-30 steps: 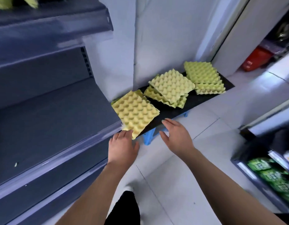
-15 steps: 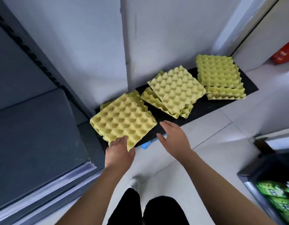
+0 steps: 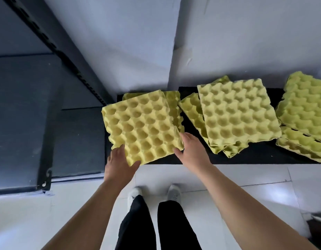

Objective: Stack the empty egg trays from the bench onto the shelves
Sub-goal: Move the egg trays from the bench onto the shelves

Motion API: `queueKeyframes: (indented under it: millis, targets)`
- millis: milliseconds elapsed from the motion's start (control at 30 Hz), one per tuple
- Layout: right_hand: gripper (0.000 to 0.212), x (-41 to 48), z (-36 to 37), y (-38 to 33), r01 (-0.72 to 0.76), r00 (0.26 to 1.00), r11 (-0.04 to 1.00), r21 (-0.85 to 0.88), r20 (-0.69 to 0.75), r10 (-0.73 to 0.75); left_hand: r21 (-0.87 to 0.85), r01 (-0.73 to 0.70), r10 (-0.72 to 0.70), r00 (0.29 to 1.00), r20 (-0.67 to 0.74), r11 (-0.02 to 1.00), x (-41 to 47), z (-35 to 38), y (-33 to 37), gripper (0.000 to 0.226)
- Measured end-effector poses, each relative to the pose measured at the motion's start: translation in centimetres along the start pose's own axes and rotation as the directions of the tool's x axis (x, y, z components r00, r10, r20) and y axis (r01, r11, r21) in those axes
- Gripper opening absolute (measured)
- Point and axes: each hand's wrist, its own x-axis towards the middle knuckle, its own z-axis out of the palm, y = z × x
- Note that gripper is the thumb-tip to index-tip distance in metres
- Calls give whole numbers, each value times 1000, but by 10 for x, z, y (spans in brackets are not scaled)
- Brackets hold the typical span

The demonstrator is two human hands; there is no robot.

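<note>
Bench [image 3: 255, 157], black-topped, against white wall [image 3: 120, 42], grey shelves [image 3: 30, 105] leftward — left hand [image 3: 120, 164] and right hand [image 3: 191, 150] gripping nearest egg tray [image 3: 143, 127].

Lighting: bright, even, cool in tone; white wall [image 3: 120, 42] and floor tiles [image 3: 246, 179] close to overexposed. Shadows: soft, short, beneath the egg trays [image 3: 143, 127] on the black tabletop [image 3: 260, 156]. Distortion: wide-angle bowing toward 9 and 3 o'clock. Focus: centre fairly sharp; smeared blur at 4 o'clock corner.

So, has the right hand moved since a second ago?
Yes: the right hand crossed the front edge of the black bench and now holds the nearest egg tray.
</note>
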Motion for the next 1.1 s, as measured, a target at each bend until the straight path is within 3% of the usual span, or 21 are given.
queueKeyframes:
  millis: [300, 500, 700, 867, 1100]
  targets:
    - [87, 72, 73, 40, -108, 973, 989, 100, 214, 85, -241, 259, -249, 966, 71, 935, 68, 56, -39, 126]
    - [100, 80, 98, 48, -121, 982, 962, 244, 170, 81, -350, 298, -303, 952, 42, 888, 86, 71, -48, 130]
    - [98, 72, 79, 33, -117, 992, 939, 322, 87, 94, -501, 200, -273, 959, -76, 842, 67, 51, -44, 114]
    - [98, 43, 40, 18, -66, 997, 927, 370, -2, 72, -552, 93, -217, 962, -163, 829, 27, 23, -25, 113]
    - [100, -14, -33, 7, -15, 996, 954, 300, -78, 40, -553, -20, -148, 955, -258, 833, -44, -12, 11, 110]
